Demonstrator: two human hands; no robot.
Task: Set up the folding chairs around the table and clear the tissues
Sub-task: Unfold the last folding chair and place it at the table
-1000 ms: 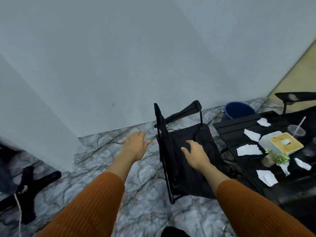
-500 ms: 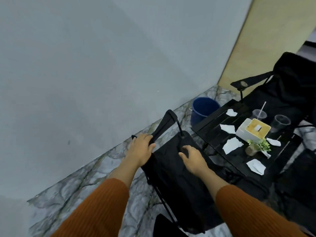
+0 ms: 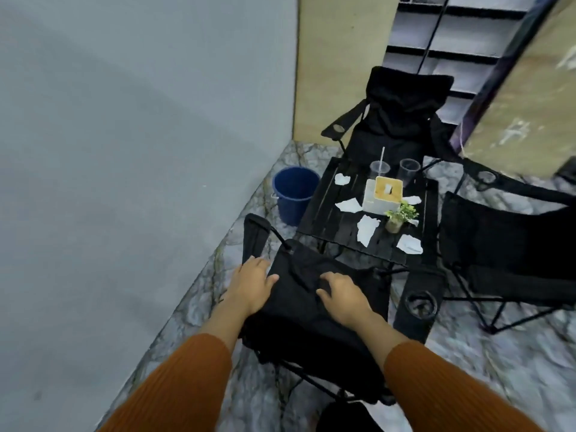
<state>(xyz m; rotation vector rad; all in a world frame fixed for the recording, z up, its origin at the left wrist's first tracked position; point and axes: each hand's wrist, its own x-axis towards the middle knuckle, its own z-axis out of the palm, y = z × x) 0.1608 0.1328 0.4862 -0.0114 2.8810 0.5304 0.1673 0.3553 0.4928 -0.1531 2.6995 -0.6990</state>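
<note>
A black folding chair (image 3: 311, 332) stands right in front of me, at the near end of a low black slatted table (image 3: 330, 226). My left hand (image 3: 251, 283) grips the left side of its backrest, below the armrest (image 3: 255, 235). My right hand (image 3: 341, 296) clutches the black fabric near the top middle. Several crumpled white tissues lie on the table, one (image 3: 367, 229) near the middle and one (image 3: 410, 244) at the near right. Two more black folding chairs stand unfolded, one at the far end (image 3: 402, 120) and one on the right (image 3: 505, 247).
On the table stand a white tissue box with a yellow top (image 3: 383, 198), a small potted plant (image 3: 399, 216) and two clear plastic cups (image 3: 408, 171). A blue bucket (image 3: 294, 194) sits on the marble floor by the grey wall. A dark shelf unit rises behind the far chair.
My view has swung right, bringing the whole table and two other chairs into sight. The chair in my hands now sits closer to the table end, and my left hand has taken hold of it.
</note>
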